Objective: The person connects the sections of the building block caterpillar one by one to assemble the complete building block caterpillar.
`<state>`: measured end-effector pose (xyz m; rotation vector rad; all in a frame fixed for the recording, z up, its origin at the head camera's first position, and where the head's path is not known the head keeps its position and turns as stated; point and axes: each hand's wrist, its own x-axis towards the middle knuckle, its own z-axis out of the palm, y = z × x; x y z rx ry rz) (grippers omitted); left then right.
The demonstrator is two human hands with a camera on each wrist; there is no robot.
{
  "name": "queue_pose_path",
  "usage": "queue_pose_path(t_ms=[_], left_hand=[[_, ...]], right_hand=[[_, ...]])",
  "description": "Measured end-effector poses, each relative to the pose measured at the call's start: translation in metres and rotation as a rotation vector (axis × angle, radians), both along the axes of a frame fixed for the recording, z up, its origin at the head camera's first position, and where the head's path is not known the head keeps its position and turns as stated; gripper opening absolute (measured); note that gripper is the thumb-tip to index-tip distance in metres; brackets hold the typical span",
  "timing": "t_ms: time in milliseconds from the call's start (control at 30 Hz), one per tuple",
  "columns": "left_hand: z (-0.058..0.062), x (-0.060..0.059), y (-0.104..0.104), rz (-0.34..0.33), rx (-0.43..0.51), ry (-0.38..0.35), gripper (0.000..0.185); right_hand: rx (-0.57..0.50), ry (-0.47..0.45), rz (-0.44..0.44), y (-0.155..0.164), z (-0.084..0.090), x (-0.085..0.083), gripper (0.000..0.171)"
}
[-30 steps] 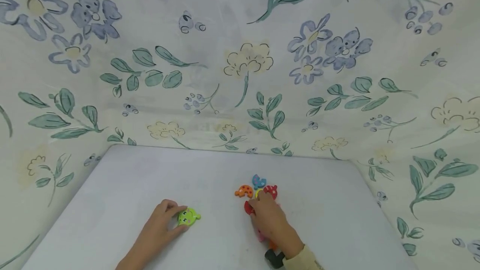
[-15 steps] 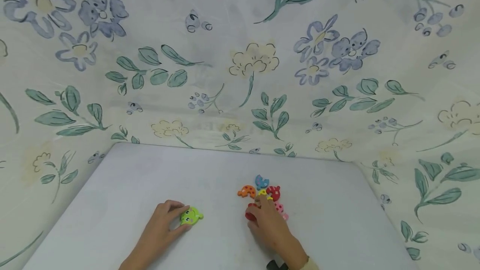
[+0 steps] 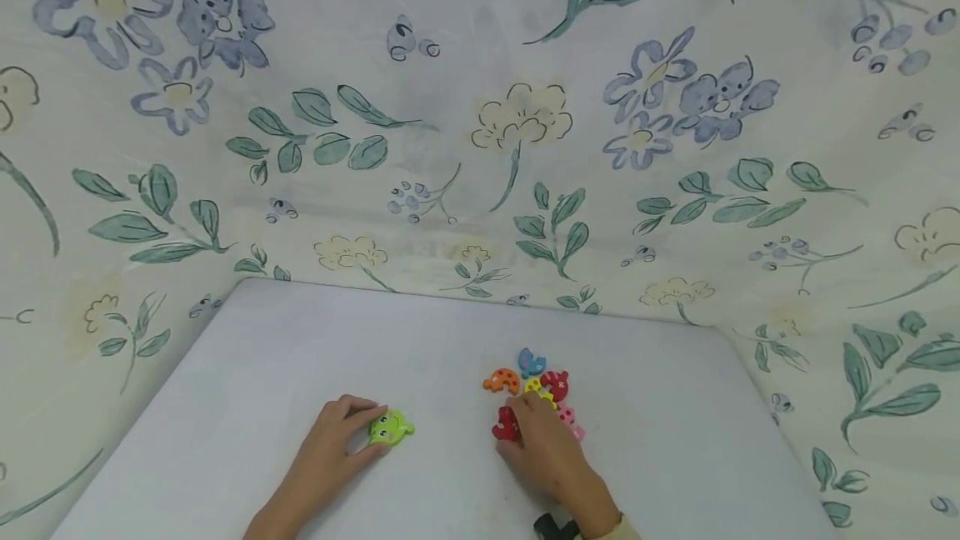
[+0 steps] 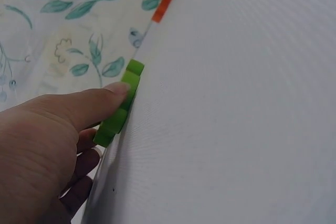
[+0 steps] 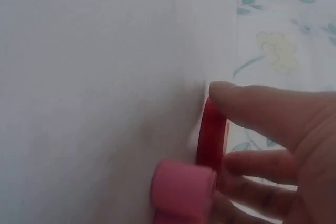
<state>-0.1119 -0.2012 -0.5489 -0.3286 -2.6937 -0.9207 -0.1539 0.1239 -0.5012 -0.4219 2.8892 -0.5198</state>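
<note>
In the head view my left hand (image 3: 330, 444) pinches a flat lime-green puzzle piece (image 3: 388, 427) with a smiling face between thumb and fingers, on the white tabletop. The left wrist view has the thumb on the edge of this green piece (image 4: 118, 111). To the right, my right hand (image 3: 547, 452) holds a red piece (image 3: 504, 425) low at the table. Its thumb lies at the end of the red piece (image 5: 211, 135) in the right wrist view, with a pink piece (image 5: 181, 190) close by. Part of the red piece is hidden by the fingers.
Around the right hand lie an orange dotted piece (image 3: 502, 380), a blue piece (image 3: 531, 362), a striped red piece (image 3: 555, 384), a yellow piece (image 3: 534, 387) and a pink dotted piece (image 3: 572, 422). A black object (image 3: 553, 527) sits by the right wrist. Floral cloth (image 3: 450, 148) stands behind the table (image 3: 360, 340).
My right hand has drawn back slightly with the red piece, uncovering the yellow and pink pieces. The left hand keeps its grip on the green piece. The whole view has shifted a little.
</note>
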Motion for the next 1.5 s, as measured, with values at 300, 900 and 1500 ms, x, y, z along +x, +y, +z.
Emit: queue_pose_path(t_ms=[300,900,1500], left_hand=[[-0.001,-0.004,0.005,0.008,0.009,-0.054,0.052],[0.003,0.002,0.002,-0.008,-0.021,-0.041,0.052],[0.005,0.002,-0.002,0.004,-0.010,-0.104,0.050]], right_hand=[[0.006,0.014,-0.006,0.000,0.002,-0.003,0.058],[-0.031,0.100,0.147,-0.048,0.016,-0.005,0.058],[-0.036,0.101,0.322,-0.095,0.011,-0.005,0.052]])
